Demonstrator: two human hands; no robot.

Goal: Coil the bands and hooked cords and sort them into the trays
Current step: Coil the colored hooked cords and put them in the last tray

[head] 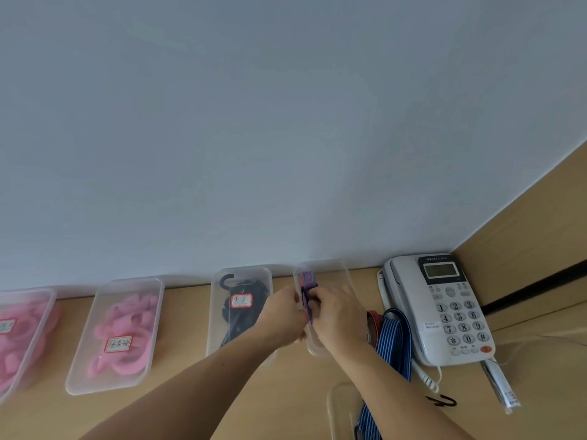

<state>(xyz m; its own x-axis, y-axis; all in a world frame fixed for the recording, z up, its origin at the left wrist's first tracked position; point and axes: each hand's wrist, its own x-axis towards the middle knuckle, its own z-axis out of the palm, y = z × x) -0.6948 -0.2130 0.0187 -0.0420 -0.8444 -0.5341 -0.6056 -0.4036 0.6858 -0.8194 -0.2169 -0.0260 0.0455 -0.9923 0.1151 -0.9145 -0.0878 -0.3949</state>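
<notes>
Both hands meet over a clear tray [341, 274] by the wall. My left hand [281, 312] and my right hand [336, 315] pinch a folded purple-and-red striped cord [308, 285] between them, its top end standing up inside the tray. To the left stands a tray [241, 274] with black hooked cords and a red-framed label. Further left is a tray [127, 385] of pink bands, and at the frame's left edge a second pink-band tray [47, 300]. A blue-and-white striped band [394, 341] lies loose right of my right forearm.
A grey desk telephone [444, 309] sits at the right against the wall corner, its coiled cable trailing forward. A black hook [443, 401] lies on the wooden desk below it. Another clear tray [341, 408] sits near the bottom edge. A clear wrapped packet [500, 389] lies beside the phone.
</notes>
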